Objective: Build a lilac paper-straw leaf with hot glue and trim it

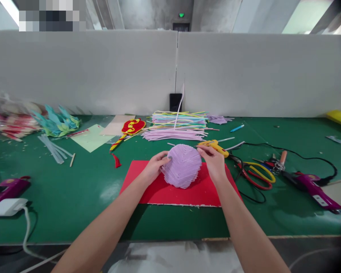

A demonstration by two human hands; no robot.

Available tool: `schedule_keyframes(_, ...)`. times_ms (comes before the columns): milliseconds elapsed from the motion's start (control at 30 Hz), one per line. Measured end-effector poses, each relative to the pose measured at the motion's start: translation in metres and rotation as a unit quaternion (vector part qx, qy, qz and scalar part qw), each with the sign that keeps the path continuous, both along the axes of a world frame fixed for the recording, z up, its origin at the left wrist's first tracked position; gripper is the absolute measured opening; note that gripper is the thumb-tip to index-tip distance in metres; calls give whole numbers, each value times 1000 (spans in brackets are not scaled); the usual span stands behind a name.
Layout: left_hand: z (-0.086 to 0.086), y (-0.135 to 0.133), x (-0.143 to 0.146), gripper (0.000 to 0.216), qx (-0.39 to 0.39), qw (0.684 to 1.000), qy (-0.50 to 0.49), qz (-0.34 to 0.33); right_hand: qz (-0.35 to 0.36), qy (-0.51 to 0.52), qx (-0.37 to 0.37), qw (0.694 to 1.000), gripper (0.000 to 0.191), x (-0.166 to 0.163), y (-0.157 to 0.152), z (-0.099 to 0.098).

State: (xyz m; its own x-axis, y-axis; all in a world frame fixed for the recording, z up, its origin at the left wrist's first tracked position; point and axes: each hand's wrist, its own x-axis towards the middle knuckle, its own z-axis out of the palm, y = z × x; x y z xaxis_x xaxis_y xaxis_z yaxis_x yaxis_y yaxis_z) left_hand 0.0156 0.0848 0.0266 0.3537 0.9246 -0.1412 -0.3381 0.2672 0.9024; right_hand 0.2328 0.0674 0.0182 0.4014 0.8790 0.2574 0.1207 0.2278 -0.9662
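A rounded lilac piece made of fuzzy pipe-cleaner strips (182, 165) is held tilted over a red sheet (159, 191) on the green table. My left hand (155, 167) grips its left edge with curled fingers. My right hand (214, 163) holds its right edge near the top, fingers pinched on the rim. A yellow glue gun (216, 146) lies just behind my right hand.
A stack of pastel pipe cleaners (177, 125) lies behind the red sheet. Red-and-yellow scissors (257, 175), a black cord and a purple glue gun (315, 185) are at the right. A red-yellow ornament (130, 129), teal shapes (58, 121) and another purple glue gun (5, 189) are at the left.
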Motion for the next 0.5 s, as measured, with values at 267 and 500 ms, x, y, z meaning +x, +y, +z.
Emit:
schedule_keyframes(267, 1, 0, 0, 32, 11, 1000, 18, -16, 7, -79, 8, 997, 23, 0, -3, 4)
schedule_keyframes(500, 4, -2, 1, 32, 18, 999, 34, -33, -7, -120, -5, 993, 26, 0, -4, 5)
